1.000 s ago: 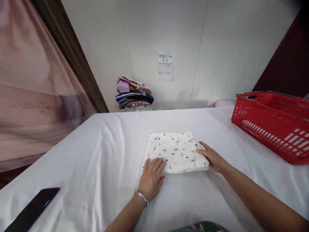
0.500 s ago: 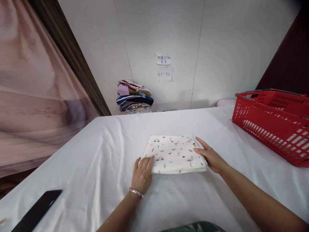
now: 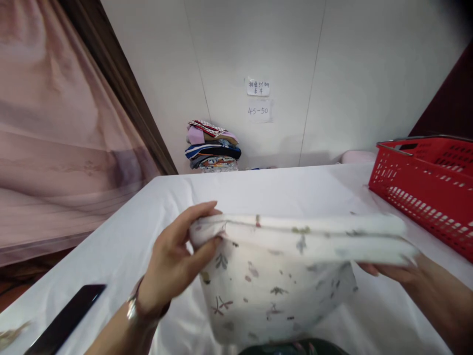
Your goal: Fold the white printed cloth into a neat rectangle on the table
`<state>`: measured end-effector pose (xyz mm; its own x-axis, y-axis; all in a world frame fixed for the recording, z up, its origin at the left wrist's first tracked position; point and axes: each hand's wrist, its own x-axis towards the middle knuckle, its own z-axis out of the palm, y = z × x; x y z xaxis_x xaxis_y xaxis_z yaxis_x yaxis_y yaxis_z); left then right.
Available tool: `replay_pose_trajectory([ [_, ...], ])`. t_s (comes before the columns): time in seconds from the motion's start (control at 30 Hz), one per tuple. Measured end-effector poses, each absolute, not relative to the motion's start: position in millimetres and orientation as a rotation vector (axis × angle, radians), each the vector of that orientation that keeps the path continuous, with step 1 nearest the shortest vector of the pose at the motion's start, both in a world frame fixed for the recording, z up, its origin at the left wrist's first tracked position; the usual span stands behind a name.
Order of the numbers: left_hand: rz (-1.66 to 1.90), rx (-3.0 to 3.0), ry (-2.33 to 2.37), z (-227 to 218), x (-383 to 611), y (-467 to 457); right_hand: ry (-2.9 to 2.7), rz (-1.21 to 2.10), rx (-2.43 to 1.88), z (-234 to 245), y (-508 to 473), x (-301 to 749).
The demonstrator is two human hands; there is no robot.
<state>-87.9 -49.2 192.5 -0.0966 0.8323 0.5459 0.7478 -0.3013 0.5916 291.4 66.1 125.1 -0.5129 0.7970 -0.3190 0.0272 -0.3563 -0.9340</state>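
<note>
In the head view, the left hand (image 3: 173,261) pinched the left end of a white, soft, folded cloth (image 3: 273,296) with little plants and shapes printed on it. Its thumb pressed the near side and its other fingers went over the top, with only the cloth between them. The right hand (image 3: 414,276) was at the other end, with some fingers under the fold. That end was blurry and hid the thumb, so I could not tell how tightly those fingers were closed. The cloth was between the two hands, with thick folds on top and a loose part hanging down below the fingers.

A shiny silver bracelet (image 3: 132,305) went around the left wrist, behind the fingers. Farther to the left of those fingers, a flat, black, shiny slab (image 3: 66,318) lay on the white, wrinkly table cover (image 3: 281,192). Past the right fingers, a red plastic basket with holes (image 3: 417,185) sat on the cover. Well beyond the left fingers was a pile of folded, many-coloured cloths (image 3: 212,150), by the pale, flat wall (image 3: 251,39).
</note>
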Motion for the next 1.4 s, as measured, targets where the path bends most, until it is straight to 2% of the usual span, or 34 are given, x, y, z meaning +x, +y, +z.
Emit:
replay_pose_trajectory([
  [0.1, 1.257, 1.776, 1.781, 159, -104, 8, -1.198, 2.024, -1.201, 101, 90, 273],
  [0.2, 1.102, 1.397, 1.956, 99, -119, 62, -1.038, 2.089, -1.308, 75, 115, 250],
  [0.27, 0.892, 1.192, 2.112, 62, -126, 80, -0.959, 2.050, -1.345, 61, 127, 243],
  [0.37, 0.844, 1.180, 2.157, 32, -129, 79, -1.048, 1.846, -1.373, 46, 133, 241],
  [0.53, 0.737, 1.284, 2.255, 30, -125, 60, -1.476, 1.354, -1.609, 33, 134, 236],
  [0.67, 0.635, 1.338, 2.308, 36, -122, 60, -1.675, 1.294, -1.687, 30, 132, 220],
  [0.83, 0.848, 1.369, 2.363, 36, -128, 73, -2.009, 1.144, -1.645, 24, 121, 211],
  [1.03, 0.590, 1.395, 2.409, 21, -142, 84, -2.099, 1.045, -1.643, 13, 113, 218],
  [1.2, 0.664, 1.730, 2.354, 23, -151, 97, -2.150, 0.684, -1.452, 18, 147, 205],
  [1.4, 0.496, 1.907, 2.195, 27, -152, 125, -2.324, 0.451, -1.347, 23, 191, 170],
])
